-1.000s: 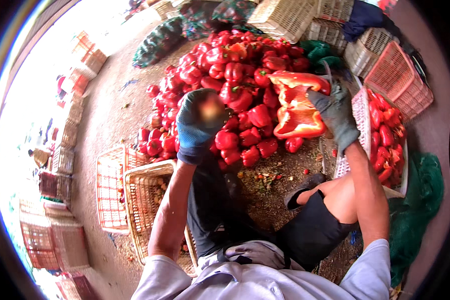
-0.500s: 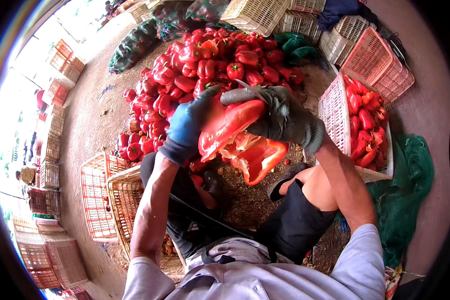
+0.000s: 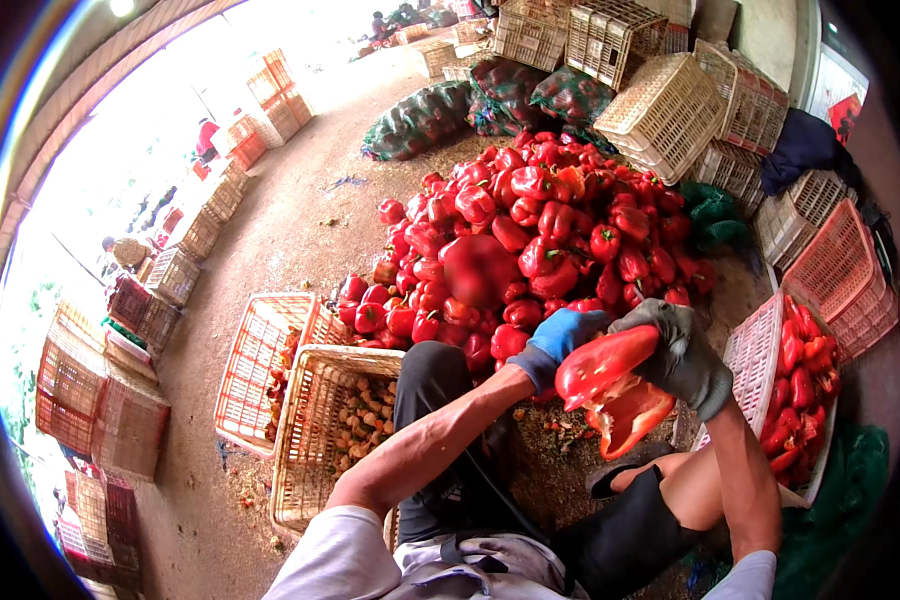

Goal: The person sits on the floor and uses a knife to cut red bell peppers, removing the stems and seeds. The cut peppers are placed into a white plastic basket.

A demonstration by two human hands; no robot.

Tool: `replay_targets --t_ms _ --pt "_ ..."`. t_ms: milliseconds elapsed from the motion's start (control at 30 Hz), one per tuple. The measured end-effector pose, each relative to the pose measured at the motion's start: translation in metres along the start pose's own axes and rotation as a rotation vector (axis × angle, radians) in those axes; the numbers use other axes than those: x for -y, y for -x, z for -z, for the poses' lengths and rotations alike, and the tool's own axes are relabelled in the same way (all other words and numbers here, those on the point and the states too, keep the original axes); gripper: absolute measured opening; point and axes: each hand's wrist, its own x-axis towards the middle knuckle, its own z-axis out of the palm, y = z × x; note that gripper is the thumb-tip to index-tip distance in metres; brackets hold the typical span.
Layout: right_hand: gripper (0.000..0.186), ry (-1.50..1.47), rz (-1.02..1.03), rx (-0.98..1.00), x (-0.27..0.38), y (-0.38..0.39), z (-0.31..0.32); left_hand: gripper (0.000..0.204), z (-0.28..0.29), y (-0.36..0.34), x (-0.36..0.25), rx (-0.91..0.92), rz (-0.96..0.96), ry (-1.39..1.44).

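Note:
A large red bell pepper [image 3: 605, 368], split open with its pale inside showing, is held in front of my right knee. My right hand [image 3: 678, 352], in a dark grey glove, grips its right side with fingers wrapped round it. My left hand [image 3: 562, 342], in a blue and dark glove, is closed against its upper left side; some of its fingers are hidden. An opened flap [image 3: 632, 415] of the pepper hangs below. Just beyond the hands lies a big heap of whole red peppers [image 3: 530, 215], with one blurred red patch in it.
Left of my knee, a cream crate [image 3: 295, 470] holds pepper cores, beside an orange-and-white crate [image 3: 240, 385]. At right, a white crate [image 3: 740, 350] is full of opened red peppers. Filled net sacks [image 3: 420, 120] and stacked crates [image 3: 660, 115] stand behind the heap. Green netting [image 3: 840, 510] lies lower right.
My view has swung left and up, so the heap and crates appear farther right. Both hands still hold the opened pepper, now lower and to the right in the picture.

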Motion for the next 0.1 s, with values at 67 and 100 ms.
replay_targets --t_ms 67,100 --pt "0.021 0.204 0.107 0.091 0.0105 -0.0052 -0.0061 0.028 -0.0086 0.0014 0.0093 -0.049 0.133 0.108" --pt "0.021 0.214 0.103 0.093 0.0111 -0.0042 -0.0026 0.027 -0.01 0.0035 0.014 -0.072 0.061 0.138"
